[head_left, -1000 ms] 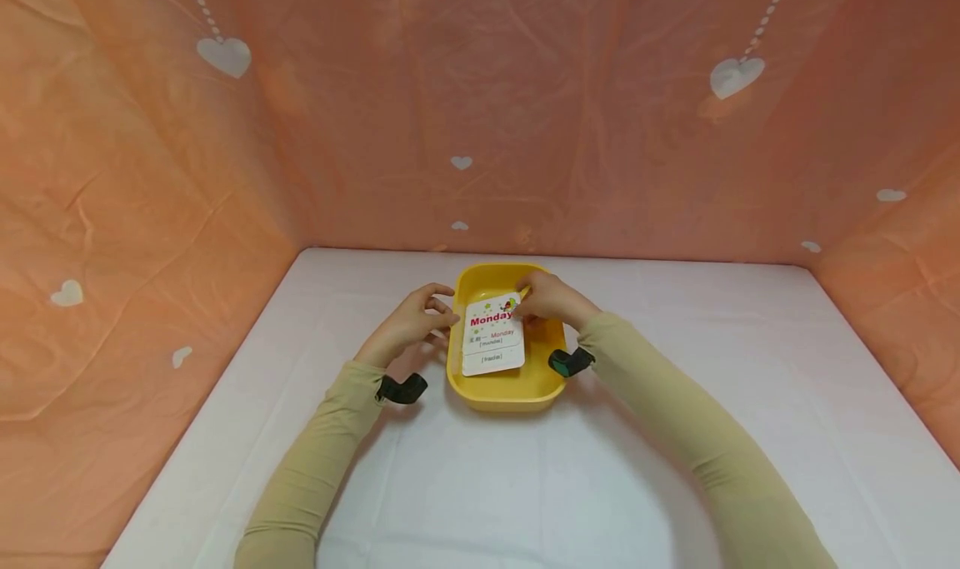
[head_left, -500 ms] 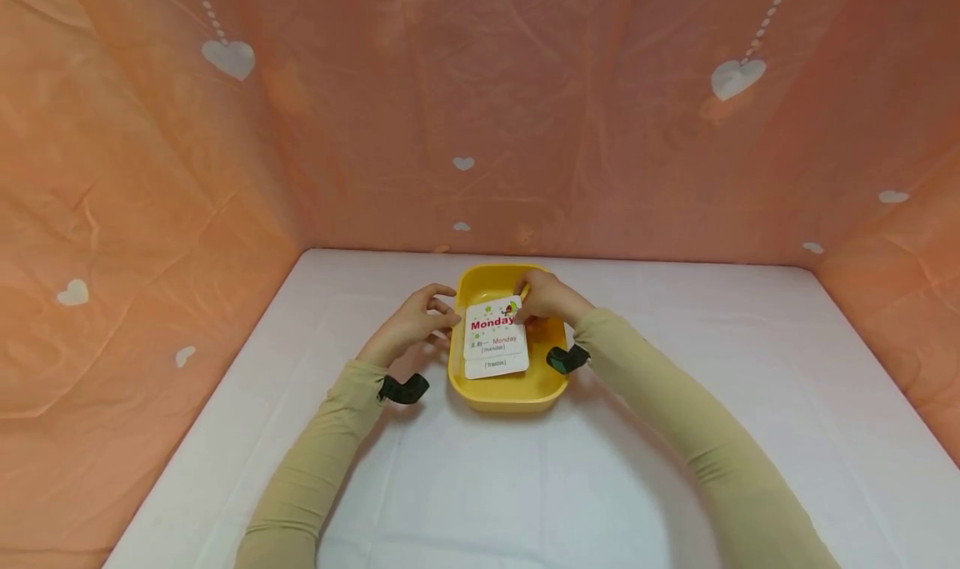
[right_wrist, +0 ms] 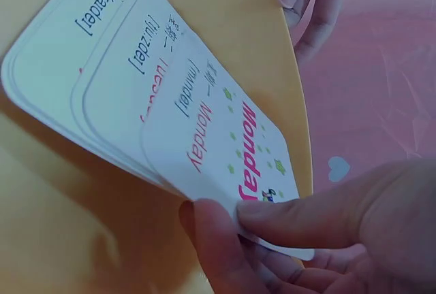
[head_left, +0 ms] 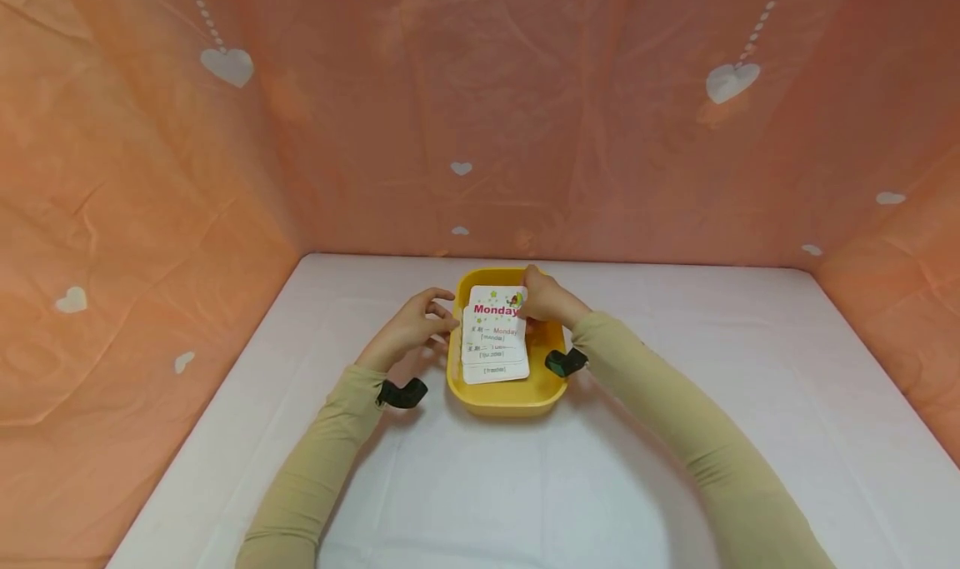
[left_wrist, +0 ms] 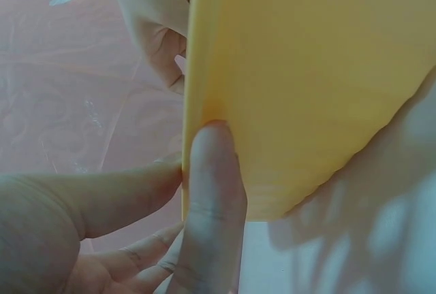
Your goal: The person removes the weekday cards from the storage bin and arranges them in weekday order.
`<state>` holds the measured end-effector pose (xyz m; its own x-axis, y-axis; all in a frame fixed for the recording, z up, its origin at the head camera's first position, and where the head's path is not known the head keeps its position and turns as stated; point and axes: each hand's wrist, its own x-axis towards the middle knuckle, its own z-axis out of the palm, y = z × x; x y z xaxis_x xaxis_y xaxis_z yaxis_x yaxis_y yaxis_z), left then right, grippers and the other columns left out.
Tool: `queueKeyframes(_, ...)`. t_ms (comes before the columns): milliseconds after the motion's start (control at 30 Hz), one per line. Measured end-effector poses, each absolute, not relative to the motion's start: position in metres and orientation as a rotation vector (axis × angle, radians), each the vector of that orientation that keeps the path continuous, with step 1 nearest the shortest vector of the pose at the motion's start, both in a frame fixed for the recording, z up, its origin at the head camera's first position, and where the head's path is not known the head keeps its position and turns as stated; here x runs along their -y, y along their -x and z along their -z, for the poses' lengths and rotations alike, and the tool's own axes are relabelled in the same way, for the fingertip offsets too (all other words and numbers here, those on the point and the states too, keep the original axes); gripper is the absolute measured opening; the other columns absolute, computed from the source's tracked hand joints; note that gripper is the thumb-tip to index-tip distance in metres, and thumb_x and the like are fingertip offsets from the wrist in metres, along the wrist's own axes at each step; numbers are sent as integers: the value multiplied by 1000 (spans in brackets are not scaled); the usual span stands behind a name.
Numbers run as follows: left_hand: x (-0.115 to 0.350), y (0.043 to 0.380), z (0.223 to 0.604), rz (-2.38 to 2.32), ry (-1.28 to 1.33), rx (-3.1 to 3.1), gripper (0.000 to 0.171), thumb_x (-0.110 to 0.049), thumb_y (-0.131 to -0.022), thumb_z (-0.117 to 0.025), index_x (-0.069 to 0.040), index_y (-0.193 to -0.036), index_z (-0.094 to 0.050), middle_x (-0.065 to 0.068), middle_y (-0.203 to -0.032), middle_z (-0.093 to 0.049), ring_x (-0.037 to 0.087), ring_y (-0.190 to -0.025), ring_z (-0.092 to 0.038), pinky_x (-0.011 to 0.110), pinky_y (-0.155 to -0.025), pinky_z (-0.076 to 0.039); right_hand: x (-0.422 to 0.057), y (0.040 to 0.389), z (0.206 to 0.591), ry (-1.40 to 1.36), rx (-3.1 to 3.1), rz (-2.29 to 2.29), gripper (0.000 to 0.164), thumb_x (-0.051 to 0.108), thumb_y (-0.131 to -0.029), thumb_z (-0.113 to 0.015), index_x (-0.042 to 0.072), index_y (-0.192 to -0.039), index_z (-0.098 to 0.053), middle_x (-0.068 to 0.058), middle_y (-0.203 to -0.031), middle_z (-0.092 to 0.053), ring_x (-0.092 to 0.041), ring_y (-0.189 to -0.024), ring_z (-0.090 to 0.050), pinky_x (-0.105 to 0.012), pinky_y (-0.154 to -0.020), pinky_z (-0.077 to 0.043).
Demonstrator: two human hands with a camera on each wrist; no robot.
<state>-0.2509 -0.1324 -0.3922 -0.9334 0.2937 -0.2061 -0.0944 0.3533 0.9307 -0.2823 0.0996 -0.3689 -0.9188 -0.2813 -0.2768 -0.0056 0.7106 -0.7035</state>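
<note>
A small stack of white word cards lies in a yellow plastic basket (head_left: 510, 402). On top is the Monday card (head_left: 493, 319), its upper right edge pinched between the thumb and fingers of my right hand (head_left: 551, 298). Part of a Tuesday card (right_wrist: 126, 79) shows beneath it, and under that the lower strip of another card (right_wrist: 58, 52) with only phonetic letters visible. My left hand (head_left: 408, 326) grips the basket's left rim; in the left wrist view its thumb (left_wrist: 136, 195) and index finger (left_wrist: 216, 178) sit on either side of the wall.
The basket stands on a white cloth-covered table (head_left: 480, 486) near its back edge. Orange fabric walls (head_left: 540, 136) with white hearts enclose the table at the back and both sides. Black wrist cameras (head_left: 402, 392) jut from both sleeves.
My right hand has slid the Monday card toward the far end of the basket, uncovering part of the Tuesday card. My left hand keeps its hold on the rim.
</note>
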Motion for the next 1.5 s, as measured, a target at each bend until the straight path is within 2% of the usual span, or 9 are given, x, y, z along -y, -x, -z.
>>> queueKeyframes(233, 132, 252, 392, -1602, -164, -2283, 51, -3, -91, -64, -2, -135, -41, 20, -103, -54, 22, -67, -63, 43, -68, -56, -100, 283, 369, 221, -2590, 1020, 59, -8, -87, -60, -9, -133, -23, -27, -95, -59, -30, -56, -64, -35, -57, -54)
queueKeyframes(433, 131, 252, 392, -1591, -153, -2295, 50, -4, -91, -64, -3, -135, -41, 19, -103, -54, 21, -67, -63, 42, -68, -57, -103, 282, 367, 221, -2615, 1012, 65, -6, -88, -60, -9, -137, -19, -29, -100, -59, -32, -60, -65, -36, -59, -54)
queueKeyframes(567, 132, 252, 393, -1614, -156, -2281, 49, -3, -91, -64, -2, -135, -41, 19, -101, -54, 21, -67, -63, 43, -68, -57, -105, 283, 366, 223, -2607, 1046, 59, -7, -86, -61, -9, -133, -25, -30, -107, -55, -33, -61, -65, -35, -58, -55)
queueKeyframes(733, 132, 252, 394, -1620, -157, -2274, 49, -4, -91, -64, -2, -135, -41, 19, -100, -54, 22, -67, -63, 43, -68, -57, -107, 284, 365, 217, -2583, 1084, 47, -8, -85, -63, -6, -121, -33, -28, -105, -54, -33, -62, -65, -37, -60, -56)
queueKeyframes(900, 132, 252, 393, -1617, -164, -2276, 50, -6, -91, -65, -2, -135, -41, 19, -100, -55, 22, -67, -64, 42, -68, -57, -110, 285, 361, 228, -2573, 1127, 49, -9, -85, -64, -6, -123, -34, -27, -104, -52, -30, -61, -65, -39, -62, -57)
queueKeyframes(1067, 132, 252, 393, -1621, -170, -2275, 51, -6, -91, -64, -1, -136, -41, 19, -100, -56, 21, -68, -64, 41, -67, -57, -118, 284, 354, 270, -2545, 1215, 49, -8, -87, -62, -6, -126, -34, -28, -96, -58, -24, -56, -63, -38, -62, -57)
queueKeyframes(1367, 133, 252, 393, -1613, -147, -2276, 49, -5, -91, -65, -3, -134, -42, 19, -102, -55, 22, -68, -64, 43, -69, -56, -138, 283, 340, 294, -2502, 1378, 46, -6, -89, -60, -2, -126, -34, -29, -99, -61, -23, -60, -63, -36, -61, -57)
queueKeyframes(1500, 133, 253, 394, -1611, -151, -2275, 49, -5, -91, -65, -3, -134, -42, 19, -102, -56, 22, -69, -64, 44, -70, -56, -148, 284, 336, 293, -2526, 1408, 45, -3, -90, -61, 0, -128, -35, -24, -94, -61, -23, -66, -62, -36, -64, -57)
